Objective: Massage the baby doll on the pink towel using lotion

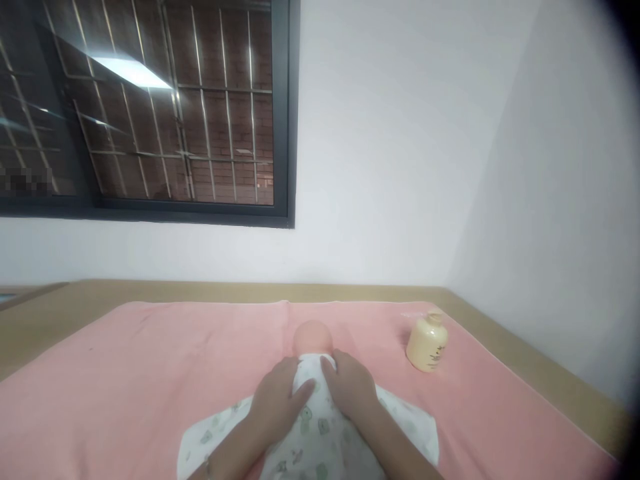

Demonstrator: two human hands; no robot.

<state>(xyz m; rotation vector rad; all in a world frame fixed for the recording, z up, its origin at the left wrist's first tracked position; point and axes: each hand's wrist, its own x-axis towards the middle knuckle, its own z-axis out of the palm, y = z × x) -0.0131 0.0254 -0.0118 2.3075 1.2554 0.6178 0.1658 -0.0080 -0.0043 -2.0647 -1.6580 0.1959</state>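
Note:
A baby doll point(313, 337) lies on its back or front, I cannot tell which, with its bald, skin-toned head pointing away from me. White clothing point(320, 433) with a small green print covers its body, and the sleeves spread out to both sides. My left hand point(280, 397) is closed around the left side of the doll's upper body, thumb lying on the white cloth. On the opposite side my right hand point(350, 385) grips in the same way, its thumb near the neckline. The fingertips of both hands are partly hidden.
A pink sheet point(150, 373) lies under the doll on a wooden surface point(225, 292). To the right stands a cream-coloured bottle point(428, 343) with dark lettering. Behind are a white wall point(380, 147) and a dark-framed window point(284, 133) with metal bars.

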